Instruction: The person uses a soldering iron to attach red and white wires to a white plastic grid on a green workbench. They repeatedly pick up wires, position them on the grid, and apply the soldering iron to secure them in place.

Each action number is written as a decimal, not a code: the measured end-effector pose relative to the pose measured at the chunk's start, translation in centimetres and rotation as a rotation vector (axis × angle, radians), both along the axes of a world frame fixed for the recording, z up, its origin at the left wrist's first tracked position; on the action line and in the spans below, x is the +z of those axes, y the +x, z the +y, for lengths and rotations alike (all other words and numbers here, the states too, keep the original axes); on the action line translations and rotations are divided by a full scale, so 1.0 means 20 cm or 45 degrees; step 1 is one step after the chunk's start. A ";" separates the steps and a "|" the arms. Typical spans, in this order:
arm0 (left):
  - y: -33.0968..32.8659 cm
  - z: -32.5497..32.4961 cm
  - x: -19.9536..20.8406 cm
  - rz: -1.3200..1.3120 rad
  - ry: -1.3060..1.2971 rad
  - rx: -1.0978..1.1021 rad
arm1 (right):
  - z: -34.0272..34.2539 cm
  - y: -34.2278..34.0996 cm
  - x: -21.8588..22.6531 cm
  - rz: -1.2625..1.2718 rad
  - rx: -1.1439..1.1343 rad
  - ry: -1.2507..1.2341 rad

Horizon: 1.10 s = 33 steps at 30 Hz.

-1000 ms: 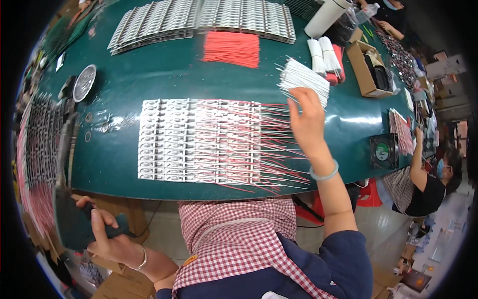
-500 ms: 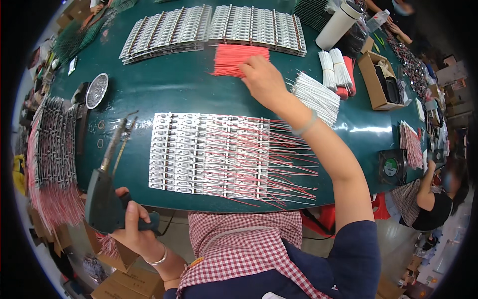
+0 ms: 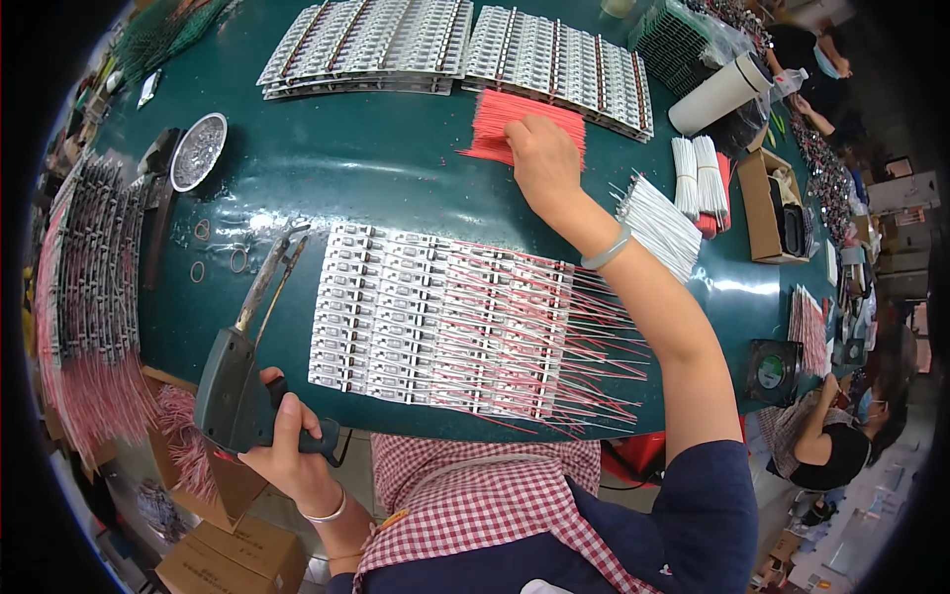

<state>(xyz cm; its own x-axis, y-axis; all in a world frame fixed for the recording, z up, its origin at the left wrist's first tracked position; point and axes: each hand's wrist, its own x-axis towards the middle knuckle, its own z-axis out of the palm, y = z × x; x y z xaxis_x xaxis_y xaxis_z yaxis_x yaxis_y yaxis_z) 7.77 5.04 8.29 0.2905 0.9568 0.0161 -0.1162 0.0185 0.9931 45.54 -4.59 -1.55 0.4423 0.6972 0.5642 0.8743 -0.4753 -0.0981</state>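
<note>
My left hand is wrapped round the dark green handle of a soldering gun, whose long metal tip points up and away over the table. Before me lies a panel of small white circuit boards; thin red and white wires run across its right part and stick out past its edge. My right hand reaches to a pile of cut red wires beyond the panel. Its fingers are curled down and pressed together on the wires; the fingertips are partly hidden. Loose white wires lie beside my right forearm.
Two stacks of similar panels stand at the back. On the left are a silvery bowl and wired panels. A white flask, bundled wires, and a cardboard box stand right. Other people work farther right.
The whole view has shifted, with the table's things now farther right. My right hand stays at the red wires, its fingers more curled. The soldering gun remains in my left hand.
</note>
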 end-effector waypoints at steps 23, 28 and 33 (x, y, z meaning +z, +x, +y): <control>0.00 0.05 -0.02 0.053 -0.160 0.040 | 0.32 -0.44 0.46 -0.221 0.468 -1.121; 0.01 0.07 -0.05 0.057 -0.299 -0.016 | 0.20 -0.53 0.40 0.093 0.480 -0.443; 0.02 0.05 -0.11 0.316 -0.185 -0.210 | 0.15 -0.67 0.22 0.451 0.446 -0.007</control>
